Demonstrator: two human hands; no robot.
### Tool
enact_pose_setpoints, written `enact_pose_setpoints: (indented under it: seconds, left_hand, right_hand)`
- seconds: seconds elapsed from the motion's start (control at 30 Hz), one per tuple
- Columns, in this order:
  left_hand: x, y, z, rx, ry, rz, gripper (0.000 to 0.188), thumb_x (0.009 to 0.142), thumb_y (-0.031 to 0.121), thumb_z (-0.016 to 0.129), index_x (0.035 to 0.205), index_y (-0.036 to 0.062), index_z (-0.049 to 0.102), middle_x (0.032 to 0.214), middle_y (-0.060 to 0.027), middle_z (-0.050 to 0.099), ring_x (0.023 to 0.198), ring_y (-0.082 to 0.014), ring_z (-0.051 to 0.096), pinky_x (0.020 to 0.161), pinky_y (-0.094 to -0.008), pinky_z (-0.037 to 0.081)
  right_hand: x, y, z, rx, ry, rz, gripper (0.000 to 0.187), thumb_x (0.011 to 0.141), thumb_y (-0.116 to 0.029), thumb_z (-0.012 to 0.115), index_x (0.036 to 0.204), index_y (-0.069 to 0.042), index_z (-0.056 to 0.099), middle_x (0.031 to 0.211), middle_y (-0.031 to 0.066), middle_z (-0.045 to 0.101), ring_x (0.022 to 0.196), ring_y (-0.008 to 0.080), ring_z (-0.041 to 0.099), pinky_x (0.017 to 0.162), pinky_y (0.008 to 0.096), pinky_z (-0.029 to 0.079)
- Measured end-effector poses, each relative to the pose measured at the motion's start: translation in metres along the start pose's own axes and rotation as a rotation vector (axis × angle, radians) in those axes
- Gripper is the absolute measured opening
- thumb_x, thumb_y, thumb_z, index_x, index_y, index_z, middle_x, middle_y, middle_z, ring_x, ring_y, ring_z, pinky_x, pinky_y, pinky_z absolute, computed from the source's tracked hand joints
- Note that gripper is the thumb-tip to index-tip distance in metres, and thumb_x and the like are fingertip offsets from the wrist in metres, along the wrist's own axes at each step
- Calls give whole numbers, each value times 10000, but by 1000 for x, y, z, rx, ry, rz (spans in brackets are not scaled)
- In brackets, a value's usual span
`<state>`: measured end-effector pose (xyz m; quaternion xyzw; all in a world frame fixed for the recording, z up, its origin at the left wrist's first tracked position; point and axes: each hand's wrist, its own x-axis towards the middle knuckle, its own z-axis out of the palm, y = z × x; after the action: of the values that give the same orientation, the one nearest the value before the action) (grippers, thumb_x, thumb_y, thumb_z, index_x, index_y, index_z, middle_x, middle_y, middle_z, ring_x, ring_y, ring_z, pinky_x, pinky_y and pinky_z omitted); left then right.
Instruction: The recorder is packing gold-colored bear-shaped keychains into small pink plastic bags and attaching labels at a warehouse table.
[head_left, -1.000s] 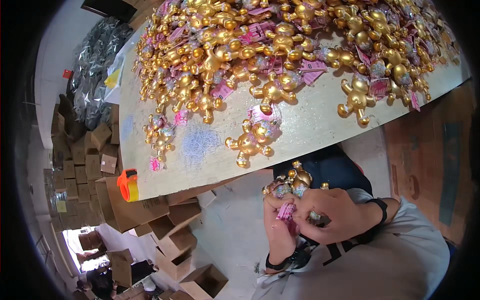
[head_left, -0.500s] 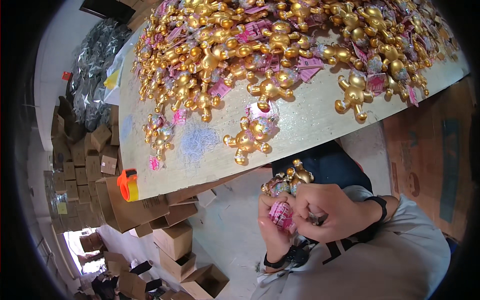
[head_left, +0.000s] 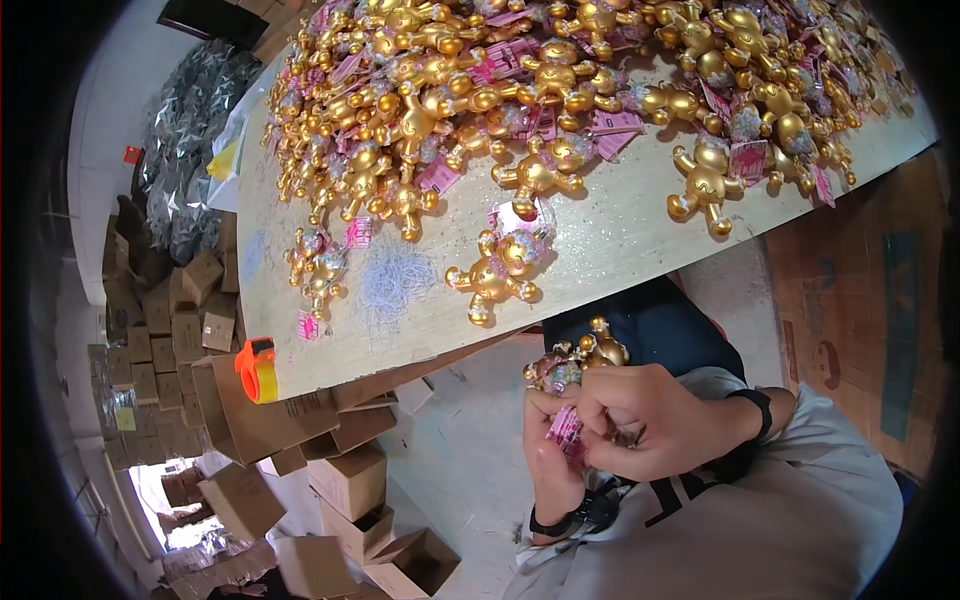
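Over my lap, my left hand [head_left: 552,462] pinches a pink printed tag [head_left: 566,430] that belongs with a shiny gold figurine ornament [head_left: 606,348]. The figurine hangs just beyond my fingers, with clear glittery parts around it. Close against the tag, my right hand [head_left: 650,415] is closed in a pinch. Something small and dark shows in the curl of its fingers, too hidden to name. On the table [head_left: 620,270] lies another gold figurine [head_left: 492,280] with its tag, nearest to my hands.
A big heap of gold figurines [head_left: 420,115] with pink tags covers the table's far side. Thin loose threads [head_left: 395,280] lie in a tangle at the left. An orange-and-yellow tape cutter [head_left: 257,370] sits at the table corner. Cardboard boxes [head_left: 345,475] stand on the floor.
The pink tag has turned and shows narrower between my fingers. My right hand has shifted slightly. At the lower left, cardboard boxes in the background have moved.
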<state>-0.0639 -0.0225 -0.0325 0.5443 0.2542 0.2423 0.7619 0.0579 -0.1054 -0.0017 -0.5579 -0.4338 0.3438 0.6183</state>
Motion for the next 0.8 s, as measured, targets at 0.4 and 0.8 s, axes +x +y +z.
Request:
enact_pose_setpoints:
  seconds: [0.4, 0.8]
  left_hand:
    - [-6, 0, 0, 310, -9, 102, 687, 819, 714, 455, 979, 48, 393, 910, -76, 490, 798, -100, 460, 744, -250, 383]
    - [11, 3, -9, 263, -222, 128, 461, 949, 461, 367, 822, 19, 404, 1022, -157, 477, 876, -175, 458, 801, -297, 372]
  right_hand:
    - [-6, 4, 1, -146, -54, -91, 317, 760, -18, 582, 1071, -79, 590, 847, 108, 548, 638, 221, 576, 553, 305, 474]
    - [-9, 27, -14, -67, 25, -287, 246, 728, -27, 663, 970, -75, 658, 725, 47, 515, 549, 132, 506, 497, 250, 405]
